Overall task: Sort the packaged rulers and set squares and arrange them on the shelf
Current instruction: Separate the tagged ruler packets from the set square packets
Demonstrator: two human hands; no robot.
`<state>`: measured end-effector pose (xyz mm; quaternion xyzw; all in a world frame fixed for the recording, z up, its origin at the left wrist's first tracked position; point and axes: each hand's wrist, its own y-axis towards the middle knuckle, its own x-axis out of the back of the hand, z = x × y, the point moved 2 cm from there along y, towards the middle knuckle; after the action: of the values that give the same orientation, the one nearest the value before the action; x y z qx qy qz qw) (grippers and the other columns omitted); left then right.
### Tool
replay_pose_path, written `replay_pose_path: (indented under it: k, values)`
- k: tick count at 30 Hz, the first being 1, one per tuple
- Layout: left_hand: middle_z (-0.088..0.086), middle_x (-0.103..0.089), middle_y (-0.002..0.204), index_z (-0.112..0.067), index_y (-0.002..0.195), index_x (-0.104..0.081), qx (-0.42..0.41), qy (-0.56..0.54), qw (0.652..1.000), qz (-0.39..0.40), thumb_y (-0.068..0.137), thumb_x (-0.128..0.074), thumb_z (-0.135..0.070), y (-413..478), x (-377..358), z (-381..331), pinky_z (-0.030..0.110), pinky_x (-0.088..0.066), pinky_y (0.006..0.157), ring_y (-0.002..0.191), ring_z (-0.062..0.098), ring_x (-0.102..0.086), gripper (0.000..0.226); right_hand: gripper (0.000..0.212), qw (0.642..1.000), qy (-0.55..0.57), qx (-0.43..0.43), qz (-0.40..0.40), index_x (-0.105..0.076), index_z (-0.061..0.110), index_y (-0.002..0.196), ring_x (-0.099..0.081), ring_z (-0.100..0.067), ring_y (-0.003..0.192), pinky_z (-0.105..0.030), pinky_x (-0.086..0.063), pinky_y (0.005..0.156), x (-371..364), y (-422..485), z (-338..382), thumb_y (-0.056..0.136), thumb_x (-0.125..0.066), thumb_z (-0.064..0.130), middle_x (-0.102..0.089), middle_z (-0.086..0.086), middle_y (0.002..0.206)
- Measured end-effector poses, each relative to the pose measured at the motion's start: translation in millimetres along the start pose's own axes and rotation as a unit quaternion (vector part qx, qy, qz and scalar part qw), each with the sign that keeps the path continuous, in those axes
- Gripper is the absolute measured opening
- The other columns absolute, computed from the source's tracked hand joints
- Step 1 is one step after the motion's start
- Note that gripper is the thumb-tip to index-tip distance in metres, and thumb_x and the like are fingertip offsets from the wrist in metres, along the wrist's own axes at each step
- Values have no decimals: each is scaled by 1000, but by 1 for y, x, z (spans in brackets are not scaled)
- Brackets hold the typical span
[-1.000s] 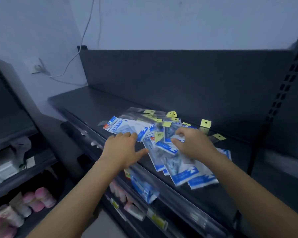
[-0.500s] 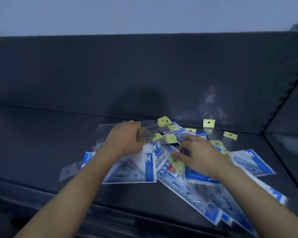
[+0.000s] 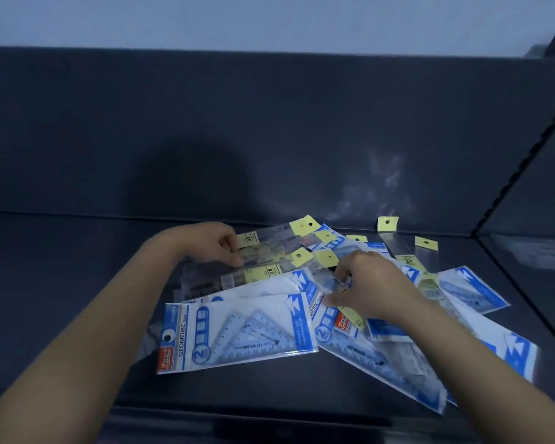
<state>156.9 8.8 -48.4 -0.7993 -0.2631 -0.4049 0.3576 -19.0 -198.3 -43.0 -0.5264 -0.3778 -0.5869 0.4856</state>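
A loose pile of packaged stationery lies on the dark shelf (image 3: 61, 283). Blue-and-white set square packs (image 3: 237, 331) lie in front and to the right (image 3: 471, 288). Clear ruler packs with yellow hang tabs (image 3: 269, 248) lie behind them. My left hand (image 3: 209, 245) pinches the left end of a clear ruler pack at the back of the pile. My right hand (image 3: 369, 290) is on the pile's middle, its fingertips pinching the edge of a clear pack that lies over the set square packs. Packs beneath my right forearm are partly hidden.
The shelf's dark back panel (image 3: 269, 139) rises just behind the pile. A perforated upright (image 3: 523, 158) and side panel close off the right. The shelf's front edge (image 3: 205, 415) runs along the bottom of the view.
The view has moved closer to the pile. My left hand has shifted back onto the ruler packs and taken hold of one. My right hand stays on the pile's middle.
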Motion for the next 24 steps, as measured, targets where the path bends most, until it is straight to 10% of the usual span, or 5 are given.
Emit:
replay_pose_path:
  k: [10, 16, 24]
  values:
    - [0, -66, 73, -15, 84, -60, -105, -84, 987, -82, 92, -62, -21, -18, 26, -7, 22, -44, 65, 65, 10, -57, 10, 21, 956, 287, -14, 58, -56, 15, 73, -49, -9, 52, -23, -41, 51, 13, 16, 21, 77, -76, 20, -57, 3, 62]
    - [2, -67, 68, -30, 116, -40, -197, -184, 949, -160, 95, -55, -18, -43, 47, -24, 27, -46, 71, 65, 11, -60, 29, 16, 825, 560, -54, -62, -56, 11, 78, -53, -12, 49, -21, -46, 45, 46, 23, 43, 81, -71, 8, -61, -2, 62]
    - [14, -66, 80, -14, 86, -67, -262, -225, 936, -71, 89, -64, -34, -23, 19, -83, 30, -42, 69, 68, 10, -52, 20, 8, 664, 721, -136, -142, -54, 7, 86, -69, -20, 60, -27, -59, 60, 41, -9, 18, 89, -61, 4, -72, -11, 70]
